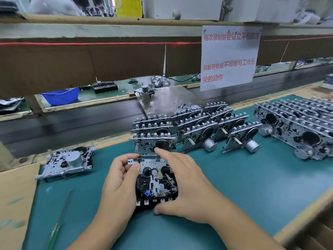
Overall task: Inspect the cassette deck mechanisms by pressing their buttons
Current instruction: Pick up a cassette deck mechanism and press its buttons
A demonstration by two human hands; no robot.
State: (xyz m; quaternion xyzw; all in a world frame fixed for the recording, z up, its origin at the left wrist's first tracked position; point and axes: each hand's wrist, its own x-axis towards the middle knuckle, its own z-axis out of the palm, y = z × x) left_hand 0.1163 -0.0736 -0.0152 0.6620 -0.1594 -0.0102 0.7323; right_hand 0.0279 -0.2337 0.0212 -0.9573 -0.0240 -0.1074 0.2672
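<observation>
From the head view, a cassette deck mechanism lies flat on the green mat just below the middle of the frame, held between both hands. The left hand grips its left edge, thumb and curled fingers pinching a small metal tab at the upper left corner of the deck. The right hand spans the right side: its index finger reaches over the far edge, and its thumb presses against the row of buttons along the near edge.

Directly above, in the centre of the frame, rows of further mechanisms stand on edge, the nearest touching the held deck's far edge. A larger stacked batch fills the right of the frame. To the left, one lone mechanism lies motor-up at the mat's corner. A thin green-handled tool lies at lower left. A white notice with red writing hangs at upper right.
</observation>
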